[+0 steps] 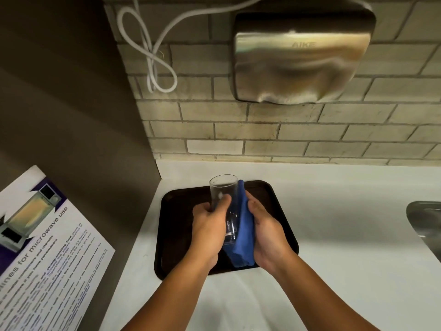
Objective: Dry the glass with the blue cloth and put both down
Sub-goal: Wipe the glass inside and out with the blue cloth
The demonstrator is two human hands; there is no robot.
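A tall clear glass [223, 187] is held above a dark brown tray [262, 189], tilted with its mouth away from me. My left hand [207, 223] grips the glass around its middle from the left. My right hand [265, 225] holds a folded blue cloth [243, 232] pressed flat against the right side of the glass. The cloth hangs down below the glass's base. The lower part of the glass is partly hidden by my left fingers.
The tray lies on a white counter [334, 211] against a tiled wall. A steel hand dryer [303, 58] hangs above with a looped white cable [152, 56]. A steel sink edge [424, 220] shows at right. A microwave-use poster [47, 247] covers the left panel.
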